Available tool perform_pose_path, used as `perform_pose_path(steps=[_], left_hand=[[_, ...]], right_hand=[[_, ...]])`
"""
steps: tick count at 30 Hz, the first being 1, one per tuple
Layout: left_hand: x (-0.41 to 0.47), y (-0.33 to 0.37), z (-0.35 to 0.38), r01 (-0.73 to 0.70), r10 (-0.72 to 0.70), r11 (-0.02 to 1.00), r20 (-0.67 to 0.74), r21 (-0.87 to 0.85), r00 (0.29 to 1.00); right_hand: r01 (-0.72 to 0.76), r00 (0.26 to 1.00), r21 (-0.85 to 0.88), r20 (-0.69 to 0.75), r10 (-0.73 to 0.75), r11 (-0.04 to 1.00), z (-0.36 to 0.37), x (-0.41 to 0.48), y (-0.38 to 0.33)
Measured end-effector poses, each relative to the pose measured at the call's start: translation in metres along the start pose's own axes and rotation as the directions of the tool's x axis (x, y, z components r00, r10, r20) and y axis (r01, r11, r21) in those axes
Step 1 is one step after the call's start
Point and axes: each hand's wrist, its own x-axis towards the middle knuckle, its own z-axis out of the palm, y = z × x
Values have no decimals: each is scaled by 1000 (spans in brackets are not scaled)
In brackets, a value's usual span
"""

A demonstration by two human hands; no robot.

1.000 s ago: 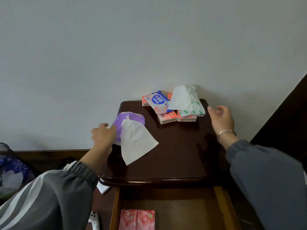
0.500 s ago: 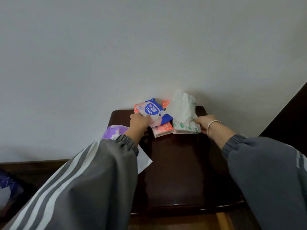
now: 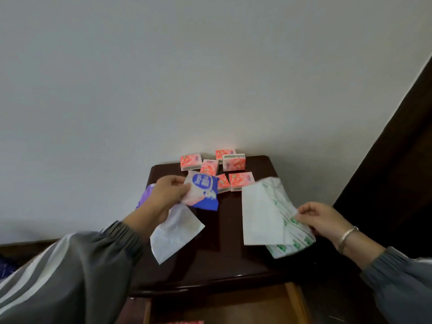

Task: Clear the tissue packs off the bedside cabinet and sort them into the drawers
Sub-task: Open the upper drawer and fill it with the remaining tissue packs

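Note:
My left hand [image 3: 167, 191] grips a blue and white tissue pack [image 3: 203, 191], lifted above the dark wooden bedside cabinet [image 3: 210, 260]. My right hand [image 3: 321, 219] pinches the edge of a green and white soft tissue pack [image 3: 284, 220] with a white tissue sticking out, held over the cabinet's right side. Several small red and pink tissue packs [image 3: 240, 181] lie at the back of the cabinet top by the wall. A purple tissue pack [image 3: 146, 195] with a loose white tissue [image 3: 175, 232] sits at the left, partly hidden by my left arm.
Below the cabinet top the upper drawer [image 3: 294, 302] stands pulled out, with a strip of red packs [image 3: 187, 322] just visible at the frame's bottom edge. A grey wall rises behind the cabinet. Dark furniture [image 3: 392, 160] stands at the right.
Both hands have lifted their packs off the pile and drawn them towards me, uncovering the red and pink packs at the back. The view has tilted down again, showing the drawer.

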Motion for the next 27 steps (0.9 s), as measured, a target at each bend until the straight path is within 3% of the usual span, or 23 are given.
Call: perform_pose_path(steps=[4, 6, 8, 10, 13, 15, 18, 22, 27], left_hand=[[-60, -28, 9, 121, -128, 989, 84, 86, 988], [-74, -47, 19, 161, -183, 964, 89, 212, 979], [-73, -60, 24, 47, -106, 854, 86, 518, 991], [-61, -55, 23, -115, 107, 668, 59, 735, 993], [-22, -30, 21, -306, 397, 586, 63, 750, 916], [16, -15, 21, -347, 443, 539, 92, 767, 892], [72, -7, 22, -270, 375, 515, 69, 813, 925], [134, -11, 23, -203, 264, 485, 79, 850, 961], [180, -23, 17, -190, 209, 433, 106, 881, 972]], right_hand=[[-16, 1000, -240, -26, 10, 971, 10, -20, 14], [-34, 999, -333, -15, 31, 942, 15, -24, 17], [-14, 1000, -511, -15, 7, 860, 13, -23, 12], [78, 990, -660, -35, -135, 747, 10, -13, -2], [349, 905, -690, 74, -418, 634, 21, 18, -34], [419, 869, -744, 163, -466, 520, 40, 49, -57], [372, 894, -820, 190, -406, 436, 73, 102, -80], [333, 917, -831, 175, -359, 445, 104, 164, -91], [365, 924, -811, 256, -283, 458, 115, 208, -85]])
